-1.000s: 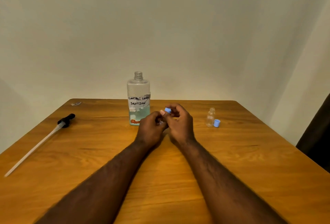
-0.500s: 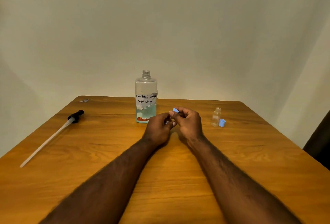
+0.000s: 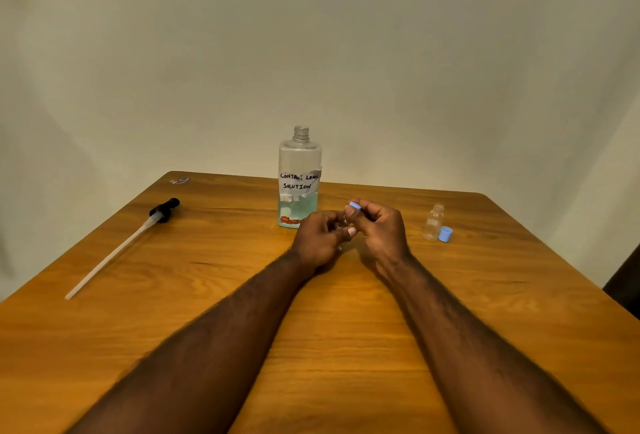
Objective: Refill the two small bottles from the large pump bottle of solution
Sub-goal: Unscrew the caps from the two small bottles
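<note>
The large clear bottle [image 3: 300, 177], labelled "contact lens solution", stands open-necked at the back of the wooden table [image 3: 346, 347] with pale green liquid in its lower part. Just in front of it, my left hand [image 3: 320, 241] grips a small clear bottle [image 3: 344, 222], mostly hidden by the fingers. My right hand [image 3: 379, 226] pinches its blue cap [image 3: 355, 206] at the top of that bottle. The second small bottle [image 3: 433, 222] stands uncapped to the right, its blue cap [image 3: 445, 235] lying beside it.
The black pump head with its long white tube [image 3: 119, 248] lies on the table's left side. A small scrap [image 3: 179, 181] sits at the far left corner. A pale wall rises behind the table; a dark object [image 3: 625, 284] shows at the right edge.
My hands have stayed together on the small bottle and blue cap, with only slight finger movement. The view has shifted a little.
</note>
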